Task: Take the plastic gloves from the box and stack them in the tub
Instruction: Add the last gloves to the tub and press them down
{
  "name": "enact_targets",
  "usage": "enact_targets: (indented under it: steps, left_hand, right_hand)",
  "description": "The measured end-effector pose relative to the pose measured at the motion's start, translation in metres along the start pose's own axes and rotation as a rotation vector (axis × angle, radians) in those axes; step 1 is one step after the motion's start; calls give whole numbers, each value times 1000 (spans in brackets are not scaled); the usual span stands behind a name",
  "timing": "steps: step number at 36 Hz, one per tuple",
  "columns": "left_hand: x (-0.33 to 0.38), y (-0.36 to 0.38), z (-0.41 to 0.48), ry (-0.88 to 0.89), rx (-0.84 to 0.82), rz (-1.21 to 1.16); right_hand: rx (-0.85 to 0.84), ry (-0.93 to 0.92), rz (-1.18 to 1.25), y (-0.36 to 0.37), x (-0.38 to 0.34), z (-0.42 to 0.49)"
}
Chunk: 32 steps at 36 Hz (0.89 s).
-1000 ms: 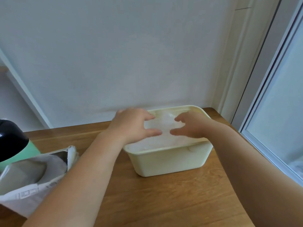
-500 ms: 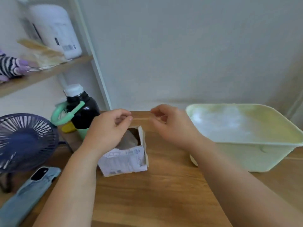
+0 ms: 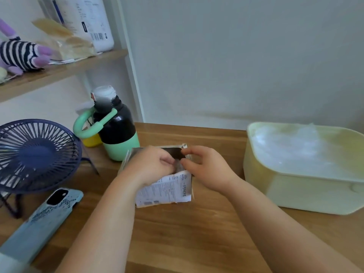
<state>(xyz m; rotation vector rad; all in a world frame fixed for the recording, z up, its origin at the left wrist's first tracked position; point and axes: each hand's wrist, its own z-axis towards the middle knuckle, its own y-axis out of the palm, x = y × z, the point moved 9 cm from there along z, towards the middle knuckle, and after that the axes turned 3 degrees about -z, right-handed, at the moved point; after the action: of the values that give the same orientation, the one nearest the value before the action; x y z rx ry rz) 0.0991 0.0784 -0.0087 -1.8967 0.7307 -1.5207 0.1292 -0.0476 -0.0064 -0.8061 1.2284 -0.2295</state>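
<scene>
A small white printed box (image 3: 167,190) stands open-topped on the wooden table (image 3: 197,233), in the middle of the view. My left hand (image 3: 149,164) reaches into its opening with curled fingers and pinches the thin greyish plastic glove material (image 3: 178,165) inside. At the box's right edge, my right hand (image 3: 206,168) pinches the rim between thumb and forefinger. The pale yellow tub (image 3: 295,192) sits to the right, apart from both hands, with a cloudy pile of clear plastic gloves (image 3: 291,148) in it.
A black and mint bottle (image 3: 116,131) stands just behind the box on the left. A dark blue desk fan (image 3: 35,154) and a phone in a light blue case (image 3: 45,215) lie further left. A wall shelf (image 3: 59,69) holds a jug and a toy.
Both hands left the tub and moved left to the box. Half a second ago they hovered above it; now the left fingers are inside and the right hand is on its edge.
</scene>
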Motion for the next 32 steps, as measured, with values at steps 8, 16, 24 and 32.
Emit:
enact_targets:
  steps: [8, 16, 24, 32]
  left_hand:
    - [4, -43, -16, 221, 440, -457]
    - [24, -52, -25, 393, 430, -684]
    - [34, -48, -28, 414, 360, -870]
    - [16, -59, -29, 347, 580, -810]
  right_hand:
    - [-24, 9, 172, 3, 0, -2]
    - [-31, -4, 506, -17, -17, 5]
    - [-154, -57, 699, -16, -35, 6]
    - [66, -35, 667, -38, -21, 12]
